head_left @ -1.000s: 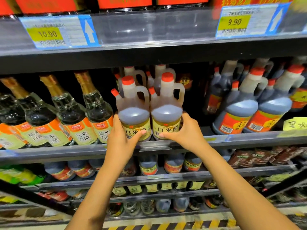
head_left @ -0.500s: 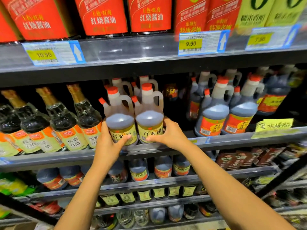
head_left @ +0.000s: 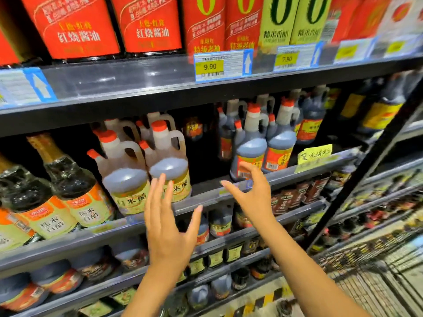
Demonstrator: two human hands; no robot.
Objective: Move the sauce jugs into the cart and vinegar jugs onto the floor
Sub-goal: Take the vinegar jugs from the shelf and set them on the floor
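Observation:
Two pale vinegar jugs with red caps and yellow labels stand side by side on the middle shelf, the left jug (head_left: 124,179) and the right jug (head_left: 170,165). Dark sauce jugs with red-orange labels (head_left: 250,154) stand to their right on the same shelf. My left hand (head_left: 169,227) hovers in front of the vinegar jugs with fingers spread, holding nothing. My right hand (head_left: 250,193) is spread wide in front of the nearest sauce jug, apart from it.
Tall glass bottles (head_left: 68,186) lean at the left of the shelf. Red and green cartons (head_left: 146,24) fill the shelf above. Lower shelves hold small bottles. A black diagonal bar (head_left: 366,163) and a wire cart (head_left: 377,271) are at the right.
Both hands have let go of the two vinegar jugs and pulled back. They have shifted right, the right hand now before the sauce jugs. The view has swung up and to the right.

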